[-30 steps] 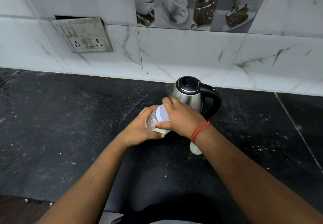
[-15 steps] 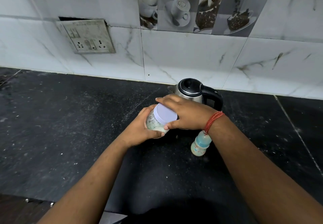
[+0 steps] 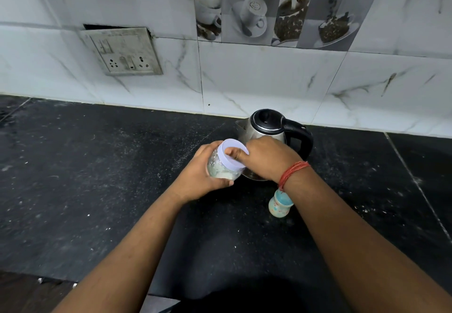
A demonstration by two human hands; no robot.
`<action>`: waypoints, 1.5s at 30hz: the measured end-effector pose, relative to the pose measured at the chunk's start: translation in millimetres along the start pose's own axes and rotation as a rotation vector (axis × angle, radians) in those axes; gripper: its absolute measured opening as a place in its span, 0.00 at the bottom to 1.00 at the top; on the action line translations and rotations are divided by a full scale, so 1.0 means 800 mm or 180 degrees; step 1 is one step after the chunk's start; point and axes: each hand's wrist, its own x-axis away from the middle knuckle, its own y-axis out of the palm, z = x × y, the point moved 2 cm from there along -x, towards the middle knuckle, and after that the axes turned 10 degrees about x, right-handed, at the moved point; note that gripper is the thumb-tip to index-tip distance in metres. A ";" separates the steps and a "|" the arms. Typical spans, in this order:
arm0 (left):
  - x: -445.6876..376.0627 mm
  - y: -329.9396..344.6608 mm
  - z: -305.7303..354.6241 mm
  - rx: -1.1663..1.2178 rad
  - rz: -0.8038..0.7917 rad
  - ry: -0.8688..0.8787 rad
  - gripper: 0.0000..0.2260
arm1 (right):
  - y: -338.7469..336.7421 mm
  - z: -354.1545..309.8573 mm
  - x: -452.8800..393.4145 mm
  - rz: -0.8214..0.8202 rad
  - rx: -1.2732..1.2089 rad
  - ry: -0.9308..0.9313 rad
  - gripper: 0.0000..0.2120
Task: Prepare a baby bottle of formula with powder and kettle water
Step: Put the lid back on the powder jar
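Since the earlier frame, the right hand (image 3: 265, 158) had slid rightward off the pale lilac lid (image 3: 233, 152), baring most of its top; its fingers pinched the lid's right edge. One clear glass jar of white powder (image 3: 221, 169) was tilted above the black stone desk (image 3: 85, 166), gripped around its body by the left hand (image 3: 203, 177). One steel kettle with a black handle (image 3: 269, 129) stood just behind. One small baby bottle (image 3: 278, 205) stood under the right wrist.

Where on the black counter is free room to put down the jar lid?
Bare counter lies left of the left hand, below the wall socket. Right of the steel kettle is bare too. Around the small baby bottle it is crowded.
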 end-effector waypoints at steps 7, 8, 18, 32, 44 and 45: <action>0.000 -0.008 0.000 0.0050 -0.0222 -0.0090 0.39 | -0.032 0.026 0.004 -0.0314 -0.0405 -0.1163 0.39; 0.001 -0.007 0.002 0.0054 -0.0306 -0.0116 0.39 | -0.033 0.025 0.006 -0.0336 -0.0419 -0.1363 0.41; 0.002 -0.001 0.004 0.0033 -0.0426 -0.0025 0.41 | -0.001 0.007 0.011 -0.0183 -0.0458 -0.0874 0.40; -0.001 0.000 0.008 0.0046 -0.0027 0.0231 0.40 | 0.002 -0.011 0.015 0.0496 -0.1084 -0.0524 0.30; 0.015 0.007 -0.040 0.0340 -0.0189 -0.0211 0.41 | 0.061 -0.038 0.006 0.0304 -0.1182 -0.0107 0.43; 0.018 0.008 -0.046 0.0389 -0.0199 -0.0236 0.41 | 0.066 -0.042 0.006 0.0318 -0.1219 -0.0092 0.43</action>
